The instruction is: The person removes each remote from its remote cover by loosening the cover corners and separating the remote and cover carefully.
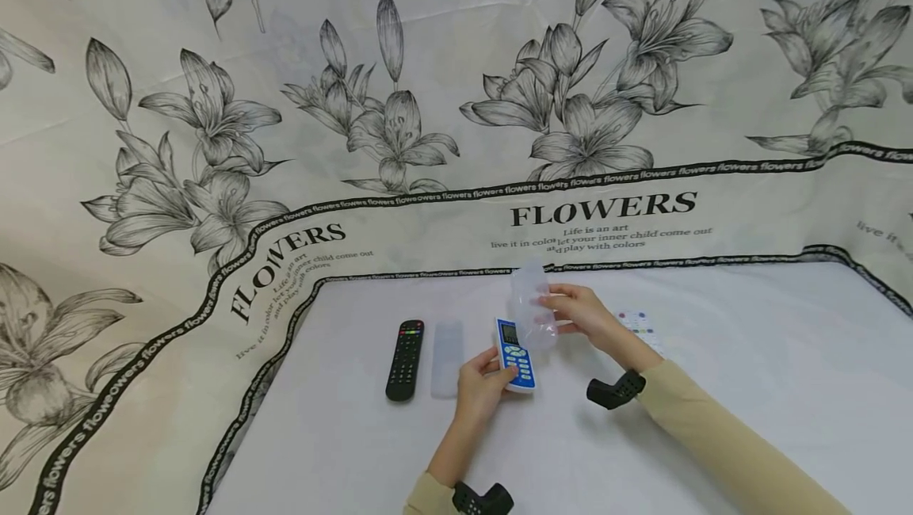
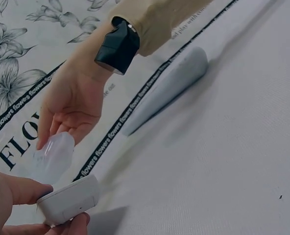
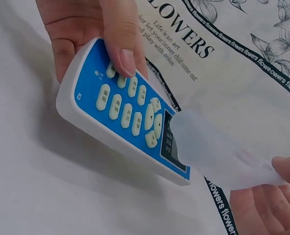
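Observation:
My left hand (image 1: 476,390) grips a white remote control with a blue face (image 1: 517,364) by its lower end, thumb on the keypad. Pale oval buttons (image 3: 127,113) and a dark screen (image 3: 170,144) show in the right wrist view. Across from it, my right hand (image 1: 590,318) pinches a clear, soft plastic sleeve (image 1: 529,301). The sleeve's edge (image 3: 189,139) overlaps the screen end of the remote in the right wrist view; whether the tip is inside it, I cannot tell. In the left wrist view the remote's white end (image 2: 69,200) faces the camera.
To the left lie a black remote control (image 1: 405,360) and a flat translucent sleeve (image 1: 447,358). Another white remote (image 1: 639,329) lies behind my right forearm. White cloth (image 1: 328,436) covers the table, with a flower-printed curtain (image 1: 428,238) along its back and left sides.

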Demonstrator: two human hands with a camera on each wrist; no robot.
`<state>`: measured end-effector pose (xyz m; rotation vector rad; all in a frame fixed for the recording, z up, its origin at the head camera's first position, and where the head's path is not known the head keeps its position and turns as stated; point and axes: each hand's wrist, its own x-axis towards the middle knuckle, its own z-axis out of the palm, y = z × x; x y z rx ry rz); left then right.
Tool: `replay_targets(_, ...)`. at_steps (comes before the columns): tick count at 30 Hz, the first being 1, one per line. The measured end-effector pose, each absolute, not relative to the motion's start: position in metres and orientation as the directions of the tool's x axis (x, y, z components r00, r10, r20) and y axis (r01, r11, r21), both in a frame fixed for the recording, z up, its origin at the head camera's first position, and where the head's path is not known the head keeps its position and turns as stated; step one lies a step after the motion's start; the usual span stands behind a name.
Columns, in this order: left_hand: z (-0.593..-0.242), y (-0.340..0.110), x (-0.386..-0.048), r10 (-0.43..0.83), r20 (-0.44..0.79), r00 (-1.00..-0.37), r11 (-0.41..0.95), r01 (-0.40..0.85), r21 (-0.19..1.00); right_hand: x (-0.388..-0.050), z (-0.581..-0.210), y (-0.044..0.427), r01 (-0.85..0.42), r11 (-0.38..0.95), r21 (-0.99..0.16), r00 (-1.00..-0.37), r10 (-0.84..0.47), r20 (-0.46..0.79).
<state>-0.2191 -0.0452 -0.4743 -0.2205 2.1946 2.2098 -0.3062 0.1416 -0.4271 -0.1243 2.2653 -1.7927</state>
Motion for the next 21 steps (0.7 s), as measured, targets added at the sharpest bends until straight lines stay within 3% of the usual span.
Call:
replay_targets(11, -0.478, -0.046, -0.220, -0.083, -0.112, -0.990, 0.022, -0.114, 0.993, -0.292, -0.428, 0.156, 0.160, 0.277, -0.948, -0.943, -0.240, -0.229)
replay_targets(21, -0.476, -0.045, -0.219, -0.145, 0.029, -0.989, 0.358, -0.025, 0.933, -0.281, -0.436, 0.175, 0.136, 0.264, -0.955, -0.918, -0.328, -0.221)
